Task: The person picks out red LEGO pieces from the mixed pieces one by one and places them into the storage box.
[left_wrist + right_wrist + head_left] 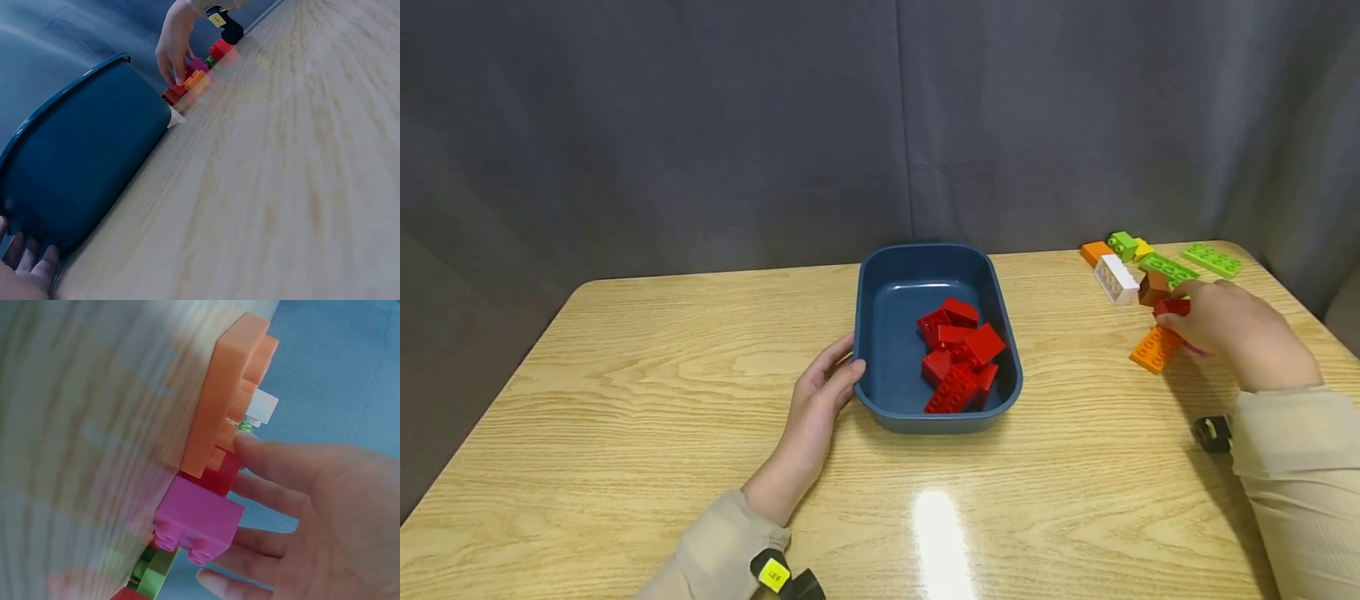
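Observation:
A dark blue bin point(880, 325) stands on the table, several red bricks point(955, 389) piled in its right half. My left hand point(816, 396) rests against its near left side, thumb at the rim; in the left wrist view the fingertips point(47, 265) touch the outer wall. Over at the right, my right hand point(1243, 325) pinches a red brick point(1172, 307) between thumb and fingers. An orange brick point(1156, 348) lies just before that hand, and a brown brick point(1153, 288) beside it. In the right wrist view a magenta brick point(199, 512) sits close under the fingers.
Behind the right hand lie a white brick point(1116, 279), green bricks point(1168, 270), a light green plate-like brick point(1213, 259), a yellow brick point(1143, 248) and another orange brick point(1096, 253). A dark curtain point(737, 133) hangs along the back edge of the wooden table point(662, 375).

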A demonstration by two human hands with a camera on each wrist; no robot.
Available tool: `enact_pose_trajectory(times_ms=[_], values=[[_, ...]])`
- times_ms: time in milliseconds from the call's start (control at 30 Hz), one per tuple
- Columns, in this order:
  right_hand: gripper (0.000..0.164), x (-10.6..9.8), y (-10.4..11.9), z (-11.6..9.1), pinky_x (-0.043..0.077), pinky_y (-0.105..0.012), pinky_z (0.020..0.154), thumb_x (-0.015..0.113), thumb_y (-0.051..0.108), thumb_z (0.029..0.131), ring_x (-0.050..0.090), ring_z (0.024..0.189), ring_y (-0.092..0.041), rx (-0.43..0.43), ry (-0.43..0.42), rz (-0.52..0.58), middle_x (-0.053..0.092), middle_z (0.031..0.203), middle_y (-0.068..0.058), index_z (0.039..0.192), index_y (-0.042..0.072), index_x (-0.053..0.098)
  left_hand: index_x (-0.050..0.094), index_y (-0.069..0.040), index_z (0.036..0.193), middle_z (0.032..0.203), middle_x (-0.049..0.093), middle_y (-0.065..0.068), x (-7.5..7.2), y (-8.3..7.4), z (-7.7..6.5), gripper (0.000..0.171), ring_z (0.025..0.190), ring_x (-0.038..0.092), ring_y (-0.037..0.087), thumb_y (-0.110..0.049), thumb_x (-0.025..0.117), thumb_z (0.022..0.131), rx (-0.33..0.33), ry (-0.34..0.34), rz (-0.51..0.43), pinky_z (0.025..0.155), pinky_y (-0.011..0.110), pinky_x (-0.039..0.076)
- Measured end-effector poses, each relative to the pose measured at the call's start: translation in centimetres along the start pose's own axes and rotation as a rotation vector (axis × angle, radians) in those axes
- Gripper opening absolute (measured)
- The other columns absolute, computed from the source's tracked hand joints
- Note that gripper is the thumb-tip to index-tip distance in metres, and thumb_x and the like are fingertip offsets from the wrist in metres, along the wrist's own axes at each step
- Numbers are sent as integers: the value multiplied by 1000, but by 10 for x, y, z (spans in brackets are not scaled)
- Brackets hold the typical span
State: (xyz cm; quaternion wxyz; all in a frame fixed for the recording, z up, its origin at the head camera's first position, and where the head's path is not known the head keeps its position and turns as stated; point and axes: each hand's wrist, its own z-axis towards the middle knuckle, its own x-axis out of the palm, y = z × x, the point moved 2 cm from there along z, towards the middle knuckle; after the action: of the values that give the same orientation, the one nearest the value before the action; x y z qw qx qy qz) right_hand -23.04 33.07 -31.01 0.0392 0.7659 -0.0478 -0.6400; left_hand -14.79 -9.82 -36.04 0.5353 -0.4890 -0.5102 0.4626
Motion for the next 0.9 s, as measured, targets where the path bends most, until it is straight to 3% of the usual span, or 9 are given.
enact_pose_trajectory(times_ms=[167, 433, 633, 900], values=[[55, 1, 0, 1, 46, -51, 68, 57, 32, 89, 46, 84, -43, 12, -21, 3, 54, 97, -35, 119, -13, 48, 45, -12, 138, 143, 49, 12, 0, -1, -1, 48, 127, 47, 21, -24, 53, 93, -3, -2, 4, 109, 45, 36], [47, 0, 2, 1, 46, -53, 66, 59, 28, 86, 50, 79, -41, -36, -72, 16, 58, 92, -32, 111, -11, 55, 44, -11, 139, 142, 49, 14, 1, -1, -1, 48, 127, 47, 22, -22, 52, 93, -1, 0, -2, 109, 45, 37], [48, -1, 7, -1, 46, -56, 69, 60, 25, 85, 50, 82, -43, -37, -89, 18, 55, 96, -36, 115, -12, 52, 44, -11, 139, 142, 49, 13, 0, -1, -2, 48, 127, 47, 22, -23, 52, 93, -5, 1, 5, 109, 45, 37], [49, -4, 12, -4, 47, -50, 62, 60, 28, 86, 51, 78, -39, -38, -87, 26, 57, 93, -32, 116, -10, 52, 44, -11, 139, 142, 49, 14, 0, -1, -3, 47, 127, 47, 22, -21, 52, 93, -6, -9, -5, 109, 44, 37]])
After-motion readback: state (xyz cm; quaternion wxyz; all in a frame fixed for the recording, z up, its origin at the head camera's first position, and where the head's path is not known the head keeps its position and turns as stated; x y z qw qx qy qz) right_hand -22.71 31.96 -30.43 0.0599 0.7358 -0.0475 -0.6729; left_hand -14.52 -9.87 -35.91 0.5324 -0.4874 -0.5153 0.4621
